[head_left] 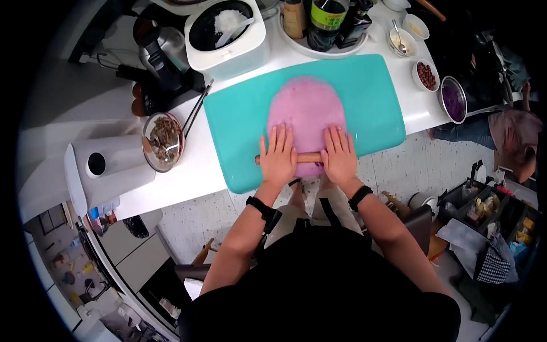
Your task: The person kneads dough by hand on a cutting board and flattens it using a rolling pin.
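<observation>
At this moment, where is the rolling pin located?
In the head view, the rolling pin lies near the middle, across the near end of the pink dough, beneath the left hand and the right hand.

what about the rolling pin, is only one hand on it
No, the left hand and the right hand both lie over the rolling pin on the pink dough.

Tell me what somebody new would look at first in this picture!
Probably the pink dough sheet, flat on the turquoise mat in the middle. Next, the left hand and right hand, resting on a wooden rolling pin across the dough's near end. Maybe then the purple food on the right.
</observation>
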The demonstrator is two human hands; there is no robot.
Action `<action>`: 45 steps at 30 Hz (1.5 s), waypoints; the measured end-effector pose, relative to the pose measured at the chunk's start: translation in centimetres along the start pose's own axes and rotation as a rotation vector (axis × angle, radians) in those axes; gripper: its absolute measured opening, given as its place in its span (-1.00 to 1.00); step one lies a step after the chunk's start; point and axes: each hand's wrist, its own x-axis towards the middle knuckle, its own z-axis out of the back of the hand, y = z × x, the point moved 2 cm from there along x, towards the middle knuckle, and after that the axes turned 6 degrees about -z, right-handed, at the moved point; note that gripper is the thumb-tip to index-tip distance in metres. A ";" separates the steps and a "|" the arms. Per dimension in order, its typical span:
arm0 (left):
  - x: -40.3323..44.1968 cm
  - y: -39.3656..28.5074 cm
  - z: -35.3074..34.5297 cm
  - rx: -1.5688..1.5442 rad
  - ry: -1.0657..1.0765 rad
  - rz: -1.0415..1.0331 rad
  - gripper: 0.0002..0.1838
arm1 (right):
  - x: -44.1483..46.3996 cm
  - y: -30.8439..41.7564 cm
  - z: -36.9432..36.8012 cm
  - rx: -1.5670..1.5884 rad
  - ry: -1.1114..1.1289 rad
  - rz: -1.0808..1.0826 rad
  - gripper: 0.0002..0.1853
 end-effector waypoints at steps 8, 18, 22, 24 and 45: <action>-6.0 -1.3 1.7 -0.158 0.051 -0.080 -0.34 | -7.1 -0.9 -0.4 0.229 0.100 0.050 -0.33; -0.1 2.0 5.6 -0.379 -0.168 0.042 -0.43 | 0.3 -7.2 6.6 0.119 0.292 0.132 -0.66; 5.4 4.8 6.2 -0.455 -0.432 0.346 -0.39 | 1.4 -16.3 5.8 0.274 0.100 -0.213 -0.66; 4.9 7.1 1.0 -0.449 -0.230 0.525 -0.34 | 2.9 -19.7 4.1 0.196 -0.011 -0.282 -0.54; -2.3 -1.7 -0.7 -0.610 0.041 0.837 -0.58 | 26.5 4.1 1.0 -0.016 0.835 0.477 -0.64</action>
